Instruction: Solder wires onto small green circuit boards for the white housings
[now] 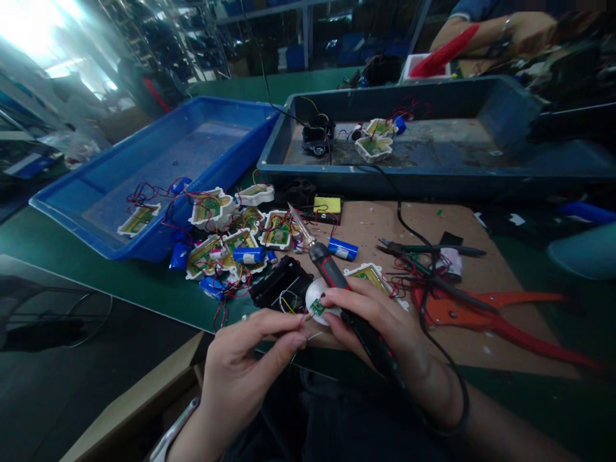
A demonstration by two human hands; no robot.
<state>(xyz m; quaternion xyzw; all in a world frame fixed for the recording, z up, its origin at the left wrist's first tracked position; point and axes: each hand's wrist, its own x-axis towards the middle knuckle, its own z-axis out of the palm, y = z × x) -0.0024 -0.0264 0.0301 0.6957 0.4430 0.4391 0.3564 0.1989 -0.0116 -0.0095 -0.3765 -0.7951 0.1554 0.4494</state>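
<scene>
My right hand (385, 321) is wrapped round a soldering iron (330, 266), whose metal tip points up and away from me. The thumb and index finger of that hand also touch a small green circuit board (317, 307) on a white round piece (315, 292). Close to the board's left side, my left hand (260, 353) pinches a thin wire between thumb and index finger. Just behind the hands lies a black plastic housing (282, 282) with white and yellow wires. A white-framed circuit board (368, 276) is partly covered by my right hand.
White-framed boards (212, 208) and blue cylinders (249, 255) with wires are heaped at left. Behind stand a blue tray (231, 109) and a grey-blue tray (433, 170). Orange-handled pliers (462, 311) and a yellow sponge (327, 205) lie on cardboard (462, 224). Another person's arm (481, 35) shows top right.
</scene>
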